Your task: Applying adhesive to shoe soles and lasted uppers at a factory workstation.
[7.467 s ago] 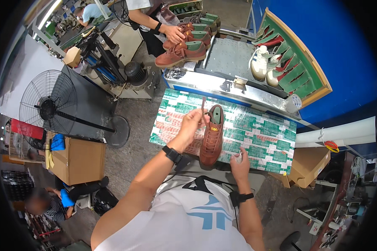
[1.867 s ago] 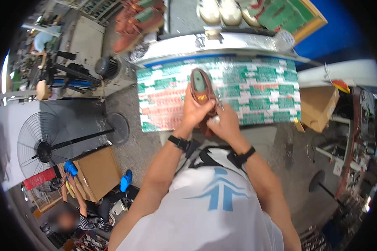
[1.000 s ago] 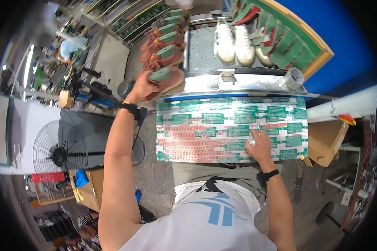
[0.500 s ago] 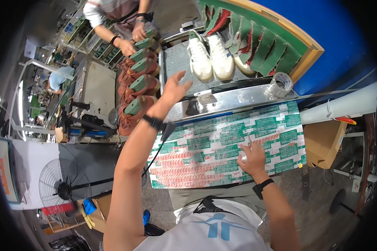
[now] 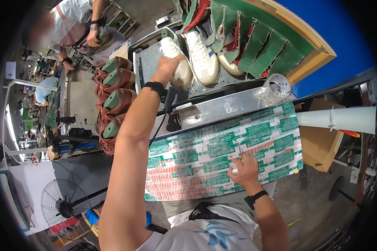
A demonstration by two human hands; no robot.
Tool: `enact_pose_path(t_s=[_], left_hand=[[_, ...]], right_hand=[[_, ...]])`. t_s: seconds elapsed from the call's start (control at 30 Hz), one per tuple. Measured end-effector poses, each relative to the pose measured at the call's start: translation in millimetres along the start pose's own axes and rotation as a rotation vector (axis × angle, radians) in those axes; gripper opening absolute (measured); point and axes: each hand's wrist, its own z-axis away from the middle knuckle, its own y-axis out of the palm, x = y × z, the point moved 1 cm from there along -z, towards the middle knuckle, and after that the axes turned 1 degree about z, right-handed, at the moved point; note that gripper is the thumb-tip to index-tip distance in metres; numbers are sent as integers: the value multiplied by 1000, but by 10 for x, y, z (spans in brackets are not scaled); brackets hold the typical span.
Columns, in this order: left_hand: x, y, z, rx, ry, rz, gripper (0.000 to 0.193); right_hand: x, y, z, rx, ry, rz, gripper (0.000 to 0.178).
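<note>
My left hand (image 5: pixel 170 67) reaches over the tray's near edge and grips the left white sneaker (image 5: pixel 182 76), its fingers partly hidden against the shoe. Beside it stands a second white sneaker (image 5: pixel 202 62), toe toward me. A third pale shoe (image 5: pixel 230 66) is half covered by hanging green strips (image 5: pixel 255 50). My right hand (image 5: pixel 245 171) is closed above the green-and-white patterned board (image 5: pixel 188 167). It holds a thin metal tool (image 5: pixel 240 152) pointing away from me, with a whitish bit of something (image 5: pixel 233 169) by the thumb; the tool's kind is unclear.
Several reddish-brown shoes (image 5: pixel 117 100) with green inserts line the tray's left side. On the metal ledge (image 5: pixel 226 106) sits a roll of clear tape (image 5: pixel 278 85). A co-worker (image 5: pixel 77 25) stands at the far left. A white pipe (image 5: pixel 343 119) and cardboard box (image 5: pixel 320 146) are at right.
My left hand has gone from open above the tray's edge to gripping the left white sneaker. The co-worker has shifted left, hands off the reddish-brown shoes. My right hand keeps its hold.
</note>
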Motion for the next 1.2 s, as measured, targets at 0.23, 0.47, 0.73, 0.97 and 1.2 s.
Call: enact_pose_path(t_s=[0.23,0.47,0.73,0.97,1.2], left_hand=[[-168,-1052,823,364,-174,703,41],[442,-1316,3668,-86,155,345,56],[1659,-196,5105,-319,13,-133,97],[1892,-459,4953,-79,102,466,76],[2143,-640,4834,-122,379,-51,12]], right_hand=[[4,20,64,-38,-13,-21,31],[38,-61,22,-29,-26,-33,26],[103,-8,-1,-84,-102,71,22],[585,-261,434,56,163,-239,64],[1601,-723,444,321,59,-530,97]])
